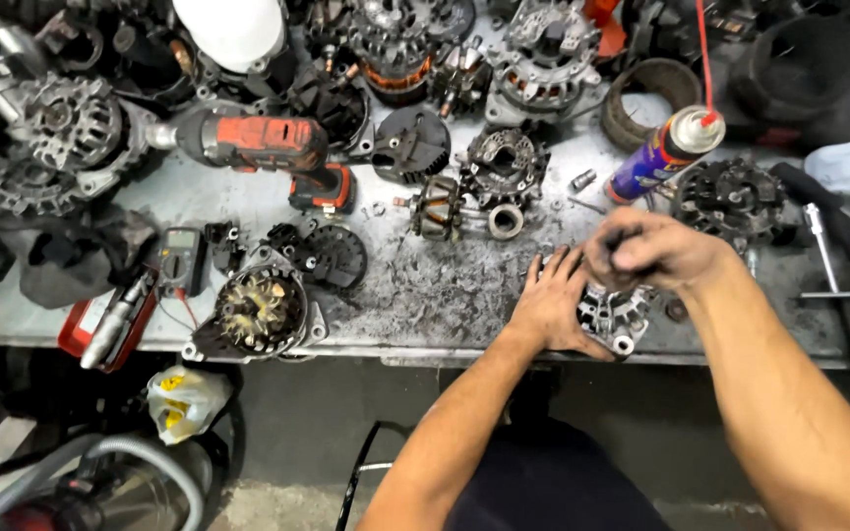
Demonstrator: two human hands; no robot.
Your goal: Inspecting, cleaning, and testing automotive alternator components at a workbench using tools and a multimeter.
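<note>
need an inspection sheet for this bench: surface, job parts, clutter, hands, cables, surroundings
Surface: metal bench, grimy, dark filings near the front edge.
Job's things: alloy alternator housing at the front edge, under both hands.
Clutter: red cordless driver, spray can, multimeter, rotor, T-handle wrench, many alternator parts along the back.
Hands: left hand flat against the housing; right hand closed above it, what it holds cannot be told.
Cables: red meter lead by the rotor.
Surroundings: grey hose and yellow bag on the floor.
</note>
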